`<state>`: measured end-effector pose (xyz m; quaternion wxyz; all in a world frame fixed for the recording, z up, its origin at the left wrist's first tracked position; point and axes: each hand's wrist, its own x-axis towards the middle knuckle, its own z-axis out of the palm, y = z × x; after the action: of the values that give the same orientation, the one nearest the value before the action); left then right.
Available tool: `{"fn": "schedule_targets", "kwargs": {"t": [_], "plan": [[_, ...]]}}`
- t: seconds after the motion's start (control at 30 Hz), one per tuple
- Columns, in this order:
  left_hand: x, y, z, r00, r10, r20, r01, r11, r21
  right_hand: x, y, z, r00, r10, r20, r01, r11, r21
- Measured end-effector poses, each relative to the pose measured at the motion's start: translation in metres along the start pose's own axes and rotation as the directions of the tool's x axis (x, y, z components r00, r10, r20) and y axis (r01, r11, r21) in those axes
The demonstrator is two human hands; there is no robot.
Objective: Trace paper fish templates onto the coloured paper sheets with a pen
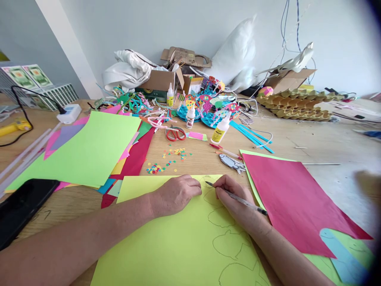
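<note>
A large yellow sheet (166, 246) lies in front of me, with several fish outlines in a column along its right side. My right hand (233, 194) is closed on a pen (244, 201), its tip at the sheet's top edge beside a small drawn shape. Curled on the sheet just left of the tip, my left hand (178, 194) rests with its fingers bent; whether it holds anything is hidden. A grey fish cutout (232, 162) lies beyond my right hand.
Red paper (297, 198) lies at right and a green sheet (98, 151) at left, near a black phone (24, 206). Further back are red scissors (175, 134), a glue bottle (220, 129), confetti (156, 168) and egg trays (294, 105).
</note>
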<state>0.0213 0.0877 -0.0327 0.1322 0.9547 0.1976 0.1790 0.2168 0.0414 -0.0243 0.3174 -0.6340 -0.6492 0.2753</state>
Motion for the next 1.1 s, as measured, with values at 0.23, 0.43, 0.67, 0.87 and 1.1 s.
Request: {"fn": "schedule_targets", "kwargs": {"t": [0.23, 0.43, 0.67, 0.87, 1.1], "plan": [[0.001, -0.001, -0.001, 1.000, -0.004, 0.003, 0.004, 1.000, -0.012, -0.001, -0.003, -0.003, 0.999, 0.045, -0.003, -0.045, 0.998, 0.047], [0.001, -0.001, 0.000, 1.000, -0.003, 0.002, 0.003, 1.000, -0.019, -0.001, -0.003, -0.005, 0.998, 0.065, 0.018, -0.066, 0.995, 0.073], [0.001, -0.001, -0.001, 1.000, -0.007, 0.010, 0.007, 1.000, -0.019, 0.001, 0.006, 0.002, 0.998, 0.064, -0.015, -0.063, 0.996, 0.064], [0.000, 0.000, -0.002, 1.000, -0.017, 0.010, 0.017, 1.000, -0.021, 0.005, 0.009, 0.005, 1.000, 0.029, 0.013, -0.029, 0.999, 0.021], [0.000, 0.001, -0.001, 1.000, -0.013, 0.014, 0.013, 1.000, -0.014, 0.003, 0.007, 0.004, 1.000, 0.019, 0.003, -0.019, 1.000, -0.009]]}}
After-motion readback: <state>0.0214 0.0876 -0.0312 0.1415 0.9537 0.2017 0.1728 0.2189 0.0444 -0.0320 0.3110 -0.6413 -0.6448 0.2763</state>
